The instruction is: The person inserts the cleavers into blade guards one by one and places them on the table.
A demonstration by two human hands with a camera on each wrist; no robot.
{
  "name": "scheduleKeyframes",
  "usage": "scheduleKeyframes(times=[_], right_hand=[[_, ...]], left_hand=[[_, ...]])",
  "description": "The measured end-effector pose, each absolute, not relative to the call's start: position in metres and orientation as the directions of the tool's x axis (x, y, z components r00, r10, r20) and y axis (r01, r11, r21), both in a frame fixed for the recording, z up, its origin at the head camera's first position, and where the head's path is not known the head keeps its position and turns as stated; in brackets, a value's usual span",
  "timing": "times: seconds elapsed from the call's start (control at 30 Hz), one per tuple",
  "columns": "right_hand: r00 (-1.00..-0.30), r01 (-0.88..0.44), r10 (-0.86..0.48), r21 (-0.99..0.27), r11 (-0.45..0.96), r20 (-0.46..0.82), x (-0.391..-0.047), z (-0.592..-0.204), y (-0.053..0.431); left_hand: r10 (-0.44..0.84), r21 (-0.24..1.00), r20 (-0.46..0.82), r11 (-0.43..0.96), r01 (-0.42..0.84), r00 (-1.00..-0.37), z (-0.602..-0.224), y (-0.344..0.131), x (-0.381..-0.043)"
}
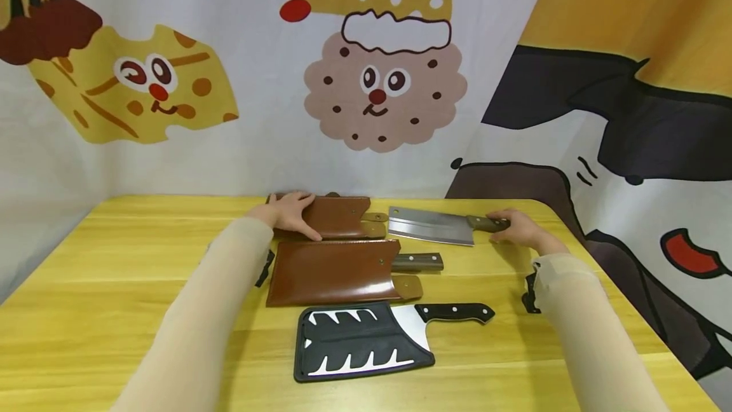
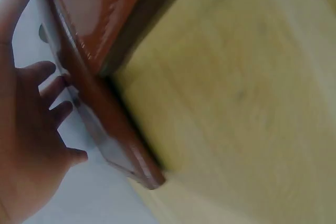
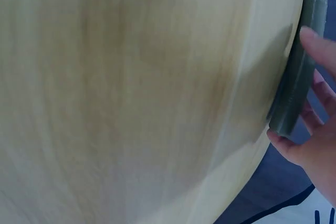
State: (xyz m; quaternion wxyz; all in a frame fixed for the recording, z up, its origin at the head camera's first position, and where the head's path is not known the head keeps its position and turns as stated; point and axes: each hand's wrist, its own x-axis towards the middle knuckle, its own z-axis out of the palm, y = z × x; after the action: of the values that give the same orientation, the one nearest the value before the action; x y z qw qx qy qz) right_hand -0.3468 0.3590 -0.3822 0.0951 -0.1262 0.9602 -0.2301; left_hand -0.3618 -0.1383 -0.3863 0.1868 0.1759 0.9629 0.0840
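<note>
At the back right of the table lies a bare cleaver point(image 1: 431, 226), its blade pointing left. My right hand point(image 1: 519, 231) holds the end of its dark handle point(image 3: 302, 72), thumb on one side and fingers on the other. My left hand point(image 1: 288, 213) rests with spread fingers across the left part of a brown leather sheath point(image 1: 337, 216) at the back edge; in the left wrist view its fingers lie along the sheath's edge point(image 2: 121, 140). In front is a second brown sheath point(image 1: 332, 272) with a cleaver handle point(image 1: 420, 262) sticking out.
Nearest me lies a cleaver with a black handle point(image 1: 454, 312) in a black cover with white cutouts point(image 1: 354, 342). The yellow wooden table point(image 1: 114, 310) meets a cartoon-printed cloth point(image 1: 263, 132) at its back and right.
</note>
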Motion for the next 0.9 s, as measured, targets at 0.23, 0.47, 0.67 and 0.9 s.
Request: scheduleKeyframes(times=[0.23,0.47,0.67,0.9], right_hand=[[-0.959,-0.200,-0.270,-0.466,0.862,-0.087,-0.347,-0.386,0.358],[-0.955,-0.161,-0.263,-0.505,0.848,-0.136,-0.342,-0.385,0.368],[-0.952,-0.092,-0.243,-0.580,0.809,-0.188,-0.334,-0.385,0.383],[-0.957,-0.083,-0.248,-0.677,0.731,-0.150,-0.325,-0.378,0.393]], left_hand=[[0.373,0.232,-0.398,0.925,0.302,-0.838,-0.378,-0.150,-0.361],[0.317,0.153,-0.488,0.948,0.278,-0.813,-0.371,-0.166,-0.355],[0.385,0.271,-0.425,0.918,0.291,-0.819,-0.376,-0.179,-0.347],[0.436,0.338,-0.341,0.884,0.324,-0.833,-0.371,-0.191,-0.339]])
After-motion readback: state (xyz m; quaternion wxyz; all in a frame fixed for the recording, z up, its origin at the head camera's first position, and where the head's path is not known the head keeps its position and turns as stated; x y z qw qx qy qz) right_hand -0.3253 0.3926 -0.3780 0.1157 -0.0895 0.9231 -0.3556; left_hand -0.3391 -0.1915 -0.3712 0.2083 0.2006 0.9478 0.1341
